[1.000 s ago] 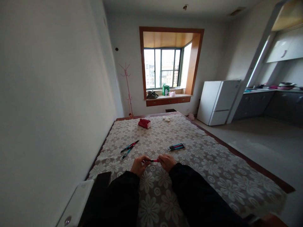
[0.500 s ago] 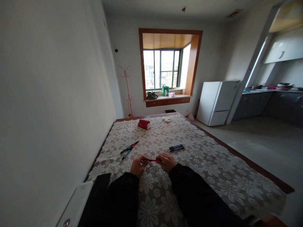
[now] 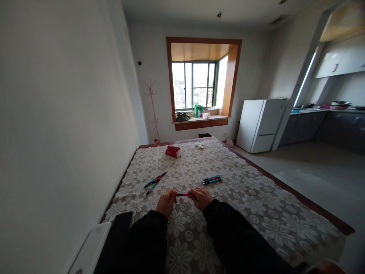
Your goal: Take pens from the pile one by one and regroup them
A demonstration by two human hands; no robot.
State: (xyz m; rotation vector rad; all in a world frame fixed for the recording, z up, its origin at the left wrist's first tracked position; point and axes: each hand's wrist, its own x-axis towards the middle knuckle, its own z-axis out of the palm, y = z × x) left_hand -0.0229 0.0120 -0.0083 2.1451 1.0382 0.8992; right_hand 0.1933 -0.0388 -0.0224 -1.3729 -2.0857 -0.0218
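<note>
**Both hands on one pen, over the floral cloth**

Your left hand [image 3: 166, 203] and right hand [image 3: 201, 198] each pinch an end of a single pen [image 3: 183, 195], fingers closed on it, so the grip on both sides is shut around that pen. It lies level between your hands, just above the cloth [image 3: 251, 205], and shows a red middle with a dark stretch toward the left hand; it is too small to tell more.

Ahead and to your left lie two pens [image 3: 154, 181], crossed loosely, dark with red and teal. Ahead and to your right a tight bundle of pens [image 3: 211, 179] lies side by side. Both groups sit near your hands but apart from them. Farther up the cloth rest a red pouch [image 3: 173, 151] and a small white scrap [image 3: 200, 145]. Beyond stand a window [image 3: 196, 85] and a white fridge [image 3: 261, 125].
</note>
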